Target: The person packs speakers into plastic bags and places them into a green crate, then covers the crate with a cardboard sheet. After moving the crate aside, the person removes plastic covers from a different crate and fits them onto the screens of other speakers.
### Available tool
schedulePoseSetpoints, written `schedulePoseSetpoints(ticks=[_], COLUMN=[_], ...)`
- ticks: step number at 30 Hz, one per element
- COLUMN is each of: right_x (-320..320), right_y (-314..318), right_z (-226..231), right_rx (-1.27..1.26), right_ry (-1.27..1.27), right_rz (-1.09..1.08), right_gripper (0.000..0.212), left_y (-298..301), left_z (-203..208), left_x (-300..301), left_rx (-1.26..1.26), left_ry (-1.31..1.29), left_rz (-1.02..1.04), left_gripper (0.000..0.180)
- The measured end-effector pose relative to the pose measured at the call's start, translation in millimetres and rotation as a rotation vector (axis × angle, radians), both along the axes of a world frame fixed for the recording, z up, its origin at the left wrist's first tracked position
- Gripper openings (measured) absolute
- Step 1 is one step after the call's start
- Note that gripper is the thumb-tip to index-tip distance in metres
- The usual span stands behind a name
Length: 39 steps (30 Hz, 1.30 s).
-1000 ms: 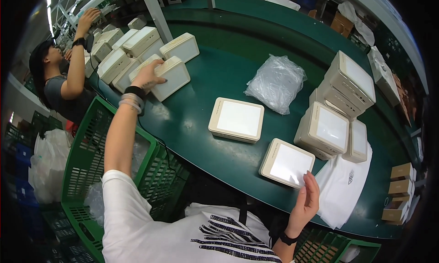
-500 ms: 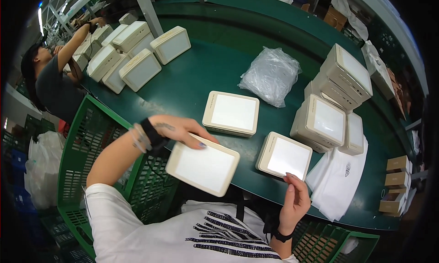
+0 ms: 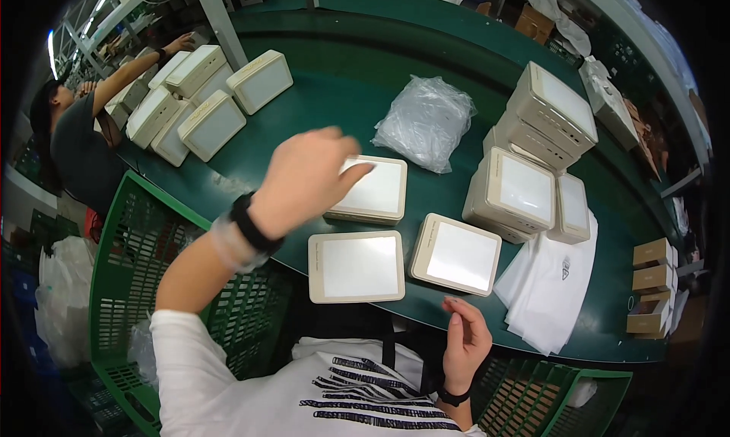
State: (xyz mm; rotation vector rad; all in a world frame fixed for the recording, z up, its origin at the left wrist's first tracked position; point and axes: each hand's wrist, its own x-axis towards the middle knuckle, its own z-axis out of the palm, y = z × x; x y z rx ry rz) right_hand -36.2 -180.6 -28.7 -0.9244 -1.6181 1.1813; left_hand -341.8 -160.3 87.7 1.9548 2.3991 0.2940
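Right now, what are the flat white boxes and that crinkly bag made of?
The flat boxes look like hard, smooth cream plastic, maybe metal: crisp rounded corners and glossy tops. The bag looks like thin clear plastic film: wrinkled, see-through and shiny. The green table looks rubbery and matte.

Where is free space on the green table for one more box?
Bare table lies between the box cluster and the plastic bag. The front is crowded: three flat boxes lie close, with stacked boxes to their right.

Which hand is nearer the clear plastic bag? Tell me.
Left. The left hand hovers just left of the clear plastic bag; the right hand sits at the table's near edge.
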Motion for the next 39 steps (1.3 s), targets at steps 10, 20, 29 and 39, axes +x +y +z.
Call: schedulePoseSetpoints(ticks=[10,20,29,39], right_x=[14.8,12.1,34.5,26.4], right_y=[-22.2,-4.5,49.2,73.5], right_z=[-0.2,16.0,47.6,55.9], right_rx=[-0.032,-0.015,-0.453,-0.597], right_ry=[-0.089,-0.022,1.014,1.121], right_rz=[0.067,0.064,0.489,0.767], right_gripper=[0.016,0.016,0.092,0.127], left_y=[148.7,112.8,-31.7,-60.0], left_z=[-80.5,-28.7,8.5,-18.7], left_x=[40.5,-33.3,132.3,225.4], left_rx=[-0.035,0.304,-0.072,-0.104], left_ry=[0.135,0.013,-2.617,-2.766], left_rz=[0.263,0.255,-0.162,-0.056], left_gripper=[0.104,0.084,0.087,0.073])
